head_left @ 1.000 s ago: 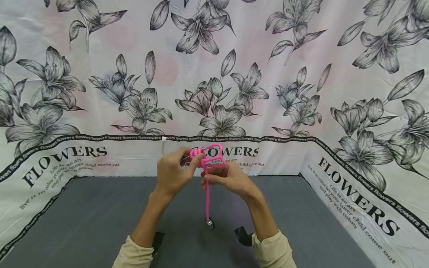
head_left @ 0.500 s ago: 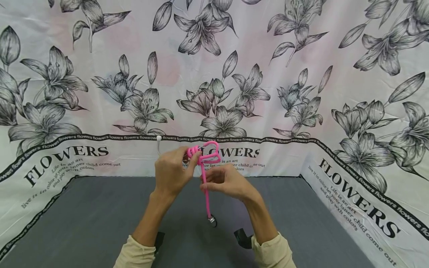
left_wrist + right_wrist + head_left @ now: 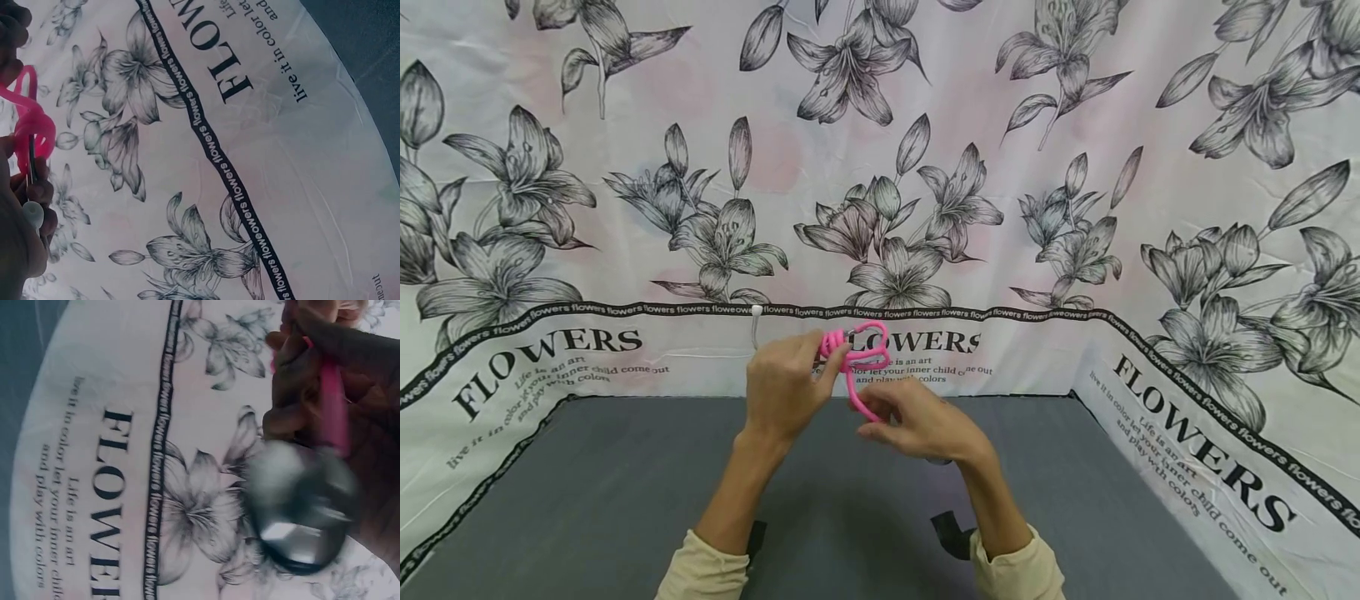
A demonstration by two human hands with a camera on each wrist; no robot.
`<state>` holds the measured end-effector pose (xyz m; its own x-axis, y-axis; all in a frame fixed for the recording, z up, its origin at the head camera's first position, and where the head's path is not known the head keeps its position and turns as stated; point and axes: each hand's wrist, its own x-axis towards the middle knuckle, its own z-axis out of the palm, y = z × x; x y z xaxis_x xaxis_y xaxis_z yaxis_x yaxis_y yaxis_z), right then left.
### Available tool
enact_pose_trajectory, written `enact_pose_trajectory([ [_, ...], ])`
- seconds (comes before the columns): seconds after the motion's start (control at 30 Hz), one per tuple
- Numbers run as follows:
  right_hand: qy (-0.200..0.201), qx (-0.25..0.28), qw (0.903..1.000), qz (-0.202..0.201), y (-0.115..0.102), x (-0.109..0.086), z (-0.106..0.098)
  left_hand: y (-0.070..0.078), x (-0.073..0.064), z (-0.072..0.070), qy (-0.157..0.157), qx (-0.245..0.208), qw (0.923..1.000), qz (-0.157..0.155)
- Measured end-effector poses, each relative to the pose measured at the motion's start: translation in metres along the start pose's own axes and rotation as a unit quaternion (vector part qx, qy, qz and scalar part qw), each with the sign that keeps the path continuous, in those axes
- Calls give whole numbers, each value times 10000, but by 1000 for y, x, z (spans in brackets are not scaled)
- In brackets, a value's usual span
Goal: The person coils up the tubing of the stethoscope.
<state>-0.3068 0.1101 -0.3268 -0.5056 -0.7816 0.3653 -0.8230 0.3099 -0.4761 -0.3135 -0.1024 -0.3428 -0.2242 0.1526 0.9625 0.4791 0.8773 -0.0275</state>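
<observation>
- Pink cord (image 3: 856,360), coiled and looped: raised above the worktop (image 3: 662,475), between your hands; likely light, soft, bendy.
- Your left hand (image 3: 784,387): pinches the coils, probably the steadiest hold.
- Your right hand (image 3: 925,421): grips the tail.
- Shiny end piece (image 3: 300,512): blurred; probably slicker, so hold cord.
</observation>
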Motion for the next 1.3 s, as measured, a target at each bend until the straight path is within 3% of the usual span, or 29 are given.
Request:
enact_pose_trajectory([
  [0.1,190,-659,9975,-162,-7,-2,-3,2,1,-1,-55,27,9998,168],
  [0.23,741,-1417,9868,-236,-14,-5,-4,3,2,-2,-91,48,9994,320],
  [0.47,2042,-2583,9436,-338,-16,-5,-2,7,3,-3,-282,-52,9979,576],
  [0.7,3010,-2878,9089,-192,-13,-1,1,14,2,-5,-458,-122,9941,974],
  [0.8,3222,-2968,8989,-56,-12,0,2,15,2,-5,-579,-198,9924,1067],
  [1.1,3496,-3163,8816,211,-12,2,3,14,2,-5,-772,-442,9889,1189],
  [1.3,3533,-3265,8765,196,-12,0,2,12,2,-2,-806,-557,9847,1440],
])
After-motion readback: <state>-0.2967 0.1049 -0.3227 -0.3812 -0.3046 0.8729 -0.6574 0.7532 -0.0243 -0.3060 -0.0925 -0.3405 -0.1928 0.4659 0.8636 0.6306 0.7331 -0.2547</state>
